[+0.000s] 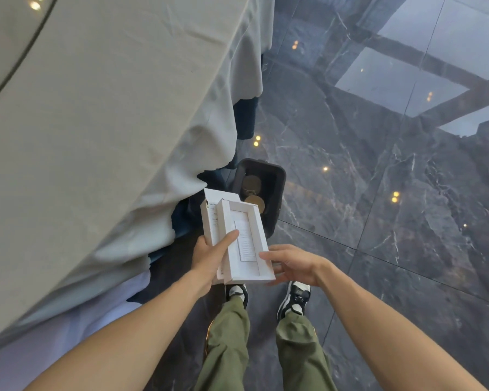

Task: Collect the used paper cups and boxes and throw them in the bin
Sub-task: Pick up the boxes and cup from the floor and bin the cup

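Note:
I hold a stack of white cardboard boxes above the floor, just in front of a dark bin that stands beside the table. My left hand grips the stack from the left, thumb across the top box. My right hand touches the stack's right lower edge with fingers spread. Inside the bin lie brown paper cups, seen from above. The boxes cover the bin's near left corner.
A table draped in a grey-green cloth fills the left side, with a dark blue underskirt hanging below. Polished dark marble floor spreads to the right. My feet in black-and-white shoes stand just behind the bin.

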A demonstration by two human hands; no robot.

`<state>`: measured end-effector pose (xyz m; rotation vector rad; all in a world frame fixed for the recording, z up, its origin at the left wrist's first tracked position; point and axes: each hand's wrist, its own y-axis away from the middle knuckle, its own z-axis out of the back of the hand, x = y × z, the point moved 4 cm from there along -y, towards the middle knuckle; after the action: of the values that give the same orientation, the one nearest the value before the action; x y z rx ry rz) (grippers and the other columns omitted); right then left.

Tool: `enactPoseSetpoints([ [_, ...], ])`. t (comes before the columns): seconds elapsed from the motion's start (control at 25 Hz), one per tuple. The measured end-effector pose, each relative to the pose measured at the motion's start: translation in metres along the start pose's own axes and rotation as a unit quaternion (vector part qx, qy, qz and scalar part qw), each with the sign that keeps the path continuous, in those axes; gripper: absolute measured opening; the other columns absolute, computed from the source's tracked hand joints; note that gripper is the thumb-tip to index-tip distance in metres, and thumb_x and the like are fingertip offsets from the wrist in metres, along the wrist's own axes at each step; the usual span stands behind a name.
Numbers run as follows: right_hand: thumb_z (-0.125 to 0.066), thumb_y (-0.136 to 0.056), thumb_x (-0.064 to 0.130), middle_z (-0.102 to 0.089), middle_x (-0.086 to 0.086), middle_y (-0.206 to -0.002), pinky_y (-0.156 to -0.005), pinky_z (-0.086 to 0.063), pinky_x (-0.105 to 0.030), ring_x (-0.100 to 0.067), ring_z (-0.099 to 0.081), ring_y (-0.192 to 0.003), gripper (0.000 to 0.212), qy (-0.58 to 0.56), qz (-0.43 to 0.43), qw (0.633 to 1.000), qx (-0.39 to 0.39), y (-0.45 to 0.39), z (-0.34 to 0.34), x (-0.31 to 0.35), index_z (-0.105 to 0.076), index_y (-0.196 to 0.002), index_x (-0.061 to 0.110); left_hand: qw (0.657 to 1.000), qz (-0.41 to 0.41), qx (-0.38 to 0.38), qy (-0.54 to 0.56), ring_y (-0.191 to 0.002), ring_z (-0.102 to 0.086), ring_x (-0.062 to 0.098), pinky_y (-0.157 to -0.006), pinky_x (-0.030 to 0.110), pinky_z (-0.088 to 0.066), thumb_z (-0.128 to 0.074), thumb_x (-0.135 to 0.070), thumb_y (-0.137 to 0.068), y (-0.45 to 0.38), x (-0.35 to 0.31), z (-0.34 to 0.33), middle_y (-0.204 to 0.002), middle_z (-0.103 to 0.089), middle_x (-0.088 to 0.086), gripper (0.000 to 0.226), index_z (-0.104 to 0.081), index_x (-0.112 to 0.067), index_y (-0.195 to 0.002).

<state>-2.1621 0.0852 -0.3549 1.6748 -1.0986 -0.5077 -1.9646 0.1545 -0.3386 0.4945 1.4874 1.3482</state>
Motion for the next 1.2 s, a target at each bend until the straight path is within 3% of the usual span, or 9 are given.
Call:
enactPoseSetpoints([
  [0.12,-0.065,-0.1,0.019,-0.075,-0.011,-0.122,-0.097,-0.057,-0.045,-0.027,-0.072,-0.107,0.03,-0.015,0.023,1.0,-0.01,-0.006,0.001,-0.009,-0.067,-0.127,0.009,1.0,-0.013,-0.015,-0.01,-0.096,-0.067,0.011,-0.067,0.026,-0.05,-0.078,-0.052,-0.085,-0.006,0.003,-0.001,-0.115,-0.069,-0.003,0.067,-0.053,-0.017,-0.136],
  [0.24,-0.068,-0.097,0.028,-0.074,-0.007,-0.102,-0.066,-0.055,-0.028,-0.016,-0.069,-0.081,0.027,-0.067,0.079,0.989,-0.102,-0.013,0.011,-0.001,-0.068,-0.115,0.009,0.997,-0.025,-0.066,-0.034,-0.093,-0.064,0.014,-0.067,0.026,-0.045,-0.068,-0.058,-0.091,-0.01,0.006,0.006,-0.12,-0.065,0.001,0.067,-0.053,-0.01,-0.135],
  [0.32,-0.073,-0.092,0.039,-0.063,-0.01,-0.092,-0.058,-0.046,-0.027,-0.018,-0.057,-0.072,0.032,-0.082,0.097,0.969,-0.211,-0.019,0.023,0.006,-0.063,-0.105,0.011,0.995,-0.03,-0.083,-0.041,-0.086,-0.063,0.012,-0.061,0.024,-0.043,-0.066,-0.055,-0.094,-0.013,0.011,0.014,-0.123,-0.066,0.005,0.063,-0.052,-0.008,-0.133],
  [0.44,-0.072,-0.091,0.039,-0.067,-0.011,-0.093,-0.063,-0.053,-0.037,-0.02,-0.058,-0.074,0.037,-0.006,0.096,0.928,-0.36,-0.025,0.036,0.025,-0.061,-0.101,0.005,0.994,-0.017,-0.089,-0.061,-0.077,-0.06,0.007,-0.055,0.025,-0.043,-0.063,-0.049,-0.098,-0.014,0.016,0.023,-0.119,-0.063,0.006,0.055,-0.048,-0.007,-0.131],
  [0.56,-0.071,-0.093,0.028,-0.07,-0.019,-0.105,-0.078,-0.059,-0.047,-0.026,-0.061,-0.082,0.027,0.054,0.109,0.919,-0.376,-0.034,0.039,0.043,-0.063,-0.093,0.002,0.994,-0.02,-0.072,-0.083,-0.078,-0.06,0.007,-0.055,0.024,-0.042,-0.061,-0.046,-0.1,-0.014,0.018,0.026,-0.12,-0.063,0.007,0.05,-0.049,-0.007,-0.13],
  [0.68,-0.066,-0.09,0.023,-0.067,-0.027,-0.115,-0.084,-0.059,-0.051,-0.024,-0.057,-0.081,0.041,0.103,0.119,0.909,-0.386,-0.043,0.037,0.055,-0.062,-0.114,-0.01,0.996,-0.019,-0.047,-0.078,-0.084,-0.064,0.01,-0.058,0.025,-0.045,-0.061,-0.047,-0.1,-0.015,0.018,0.024,-0.123,-0.065,0.007,0.049,-0.052,-0.009,-0.129],
  [0.88,-0.057,-0.095,0.024,-0.068,-0.023,-0.11,-0.084,-0.062,-0.055,-0.022,-0.066,-0.086,0.038,0.119,0.09,0.909,-0.389,-0.059,0.034,0.056,-0.059,-0.122,-0.002,0.997,-0.026,-0.028,-0.07,-0.085,-0.065,0.01,-0.057,0.025,-0.045,-0.06,-0.048,-0.1,-0.015,0.01,0.018,-0.12,-0.068,0.006,0.048,-0.056,-0.01,-0.129],
  [1.0,-0.057,-0.098,0.024,-0.066,-0.014,-0.091,-0.086,-0.061,-0.054,-0.026,-0.062,-0.08,0.039,0.104,0.095,0.923,-0.359,-0.05,0.024,0.044,-0.064,-0.121,-0.006,0.998,-0.016,-0.019,-0.056,-0.088,-0.068,0.013,-0.059,0.027,-0.048,-0.057,-0.049,-0.101,-0.015,0.008,0.013,-0.121,-0.068,0.004,0.047,-0.056,-0.015,-0.132],
  [1.2,-0.064,-0.097,0.049,-0.074,-0.02,-0.119,-0.087,-0.062,-0.042,-0.038,-0.072,-0.11,0.052,-0.029,0.027,0.998,-0.05,-0.032,-0.009,0.009,-0.067,-0.127,0.008,0.999,0.011,-0.01,-0.034,-0.092,-0.072,0.022,-0.065,0.032,-0.054,-0.051,-0.047,-0.104,-0.019,0.009,0.001,-0.125,-0.07,0.006,0.043,-0.058,-0.019,-0.135],
])
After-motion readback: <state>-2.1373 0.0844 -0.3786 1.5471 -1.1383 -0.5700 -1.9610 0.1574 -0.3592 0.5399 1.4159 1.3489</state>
